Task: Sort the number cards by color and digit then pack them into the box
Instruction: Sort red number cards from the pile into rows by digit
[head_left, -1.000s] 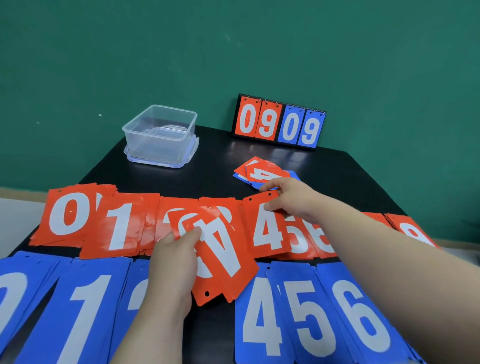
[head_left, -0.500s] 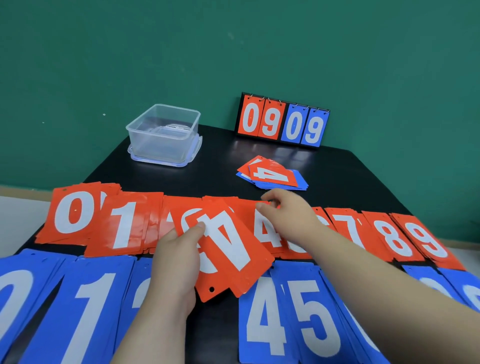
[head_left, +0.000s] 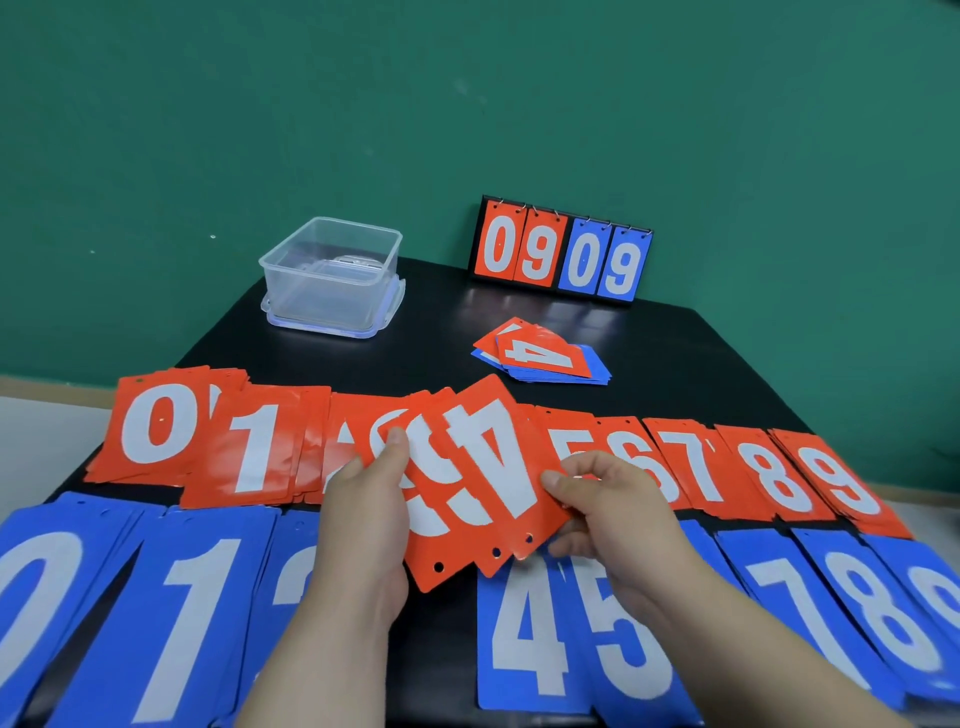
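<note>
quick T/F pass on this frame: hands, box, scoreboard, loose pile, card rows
1. The left hand and right hand both hold the fan of red cards. True.
2. The clear box already has number cards in it. False: no cards show inside it.
3. The scoreboard at the back reads 0909. True.
4. The loose pile mid-table has a blue card on top. False: a red 4 lies on top.
5. The red row lies nearer the person than the blue row. False: the blue row is nearer and the red row lies behind it.
</note>
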